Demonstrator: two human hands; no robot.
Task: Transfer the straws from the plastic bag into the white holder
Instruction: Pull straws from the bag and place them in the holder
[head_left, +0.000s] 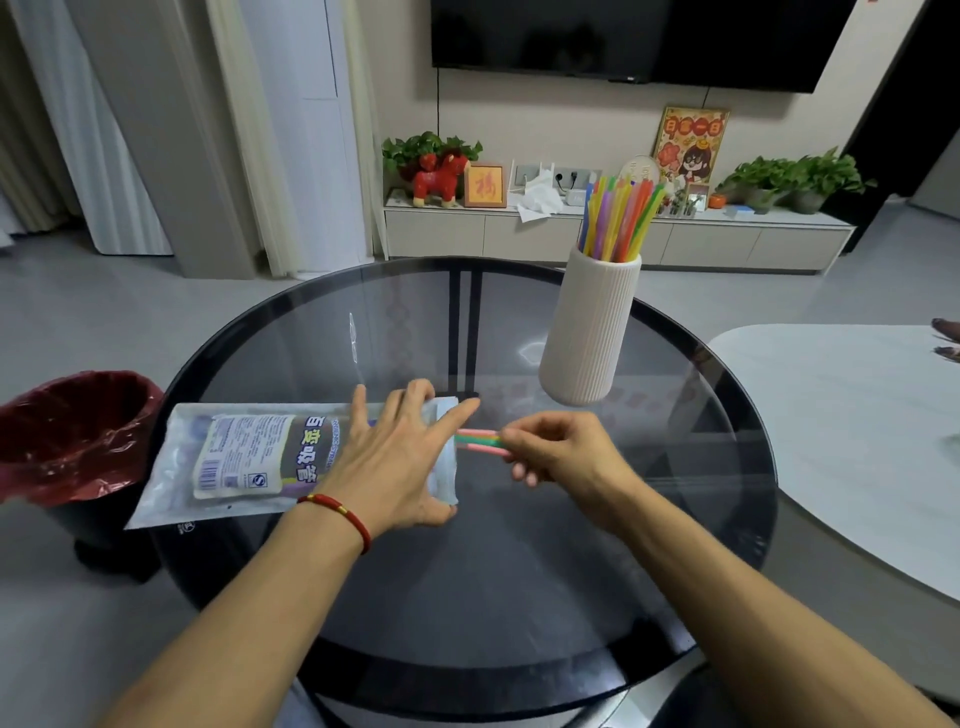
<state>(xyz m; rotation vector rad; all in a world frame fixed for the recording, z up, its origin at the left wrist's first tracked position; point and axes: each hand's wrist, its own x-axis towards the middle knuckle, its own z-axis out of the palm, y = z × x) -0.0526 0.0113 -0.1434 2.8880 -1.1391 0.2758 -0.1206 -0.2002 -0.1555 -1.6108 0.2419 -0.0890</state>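
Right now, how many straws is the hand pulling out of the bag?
3 show: the straws, pink, green and pink, stick out of the plastic bag mouth, pinched by the right hand. More may be hidden inside.

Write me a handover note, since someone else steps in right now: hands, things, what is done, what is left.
Left hand: fingers spread, pressing the clear printed plastic bag flat on the round dark glass table.
Right hand: pinching a few pink and green straws sticking out of the bag's open end.
Done: many coloured straws already stand in the ribbed white holder.
Left: draw these out, put them in the holder, then move any others in the bag.
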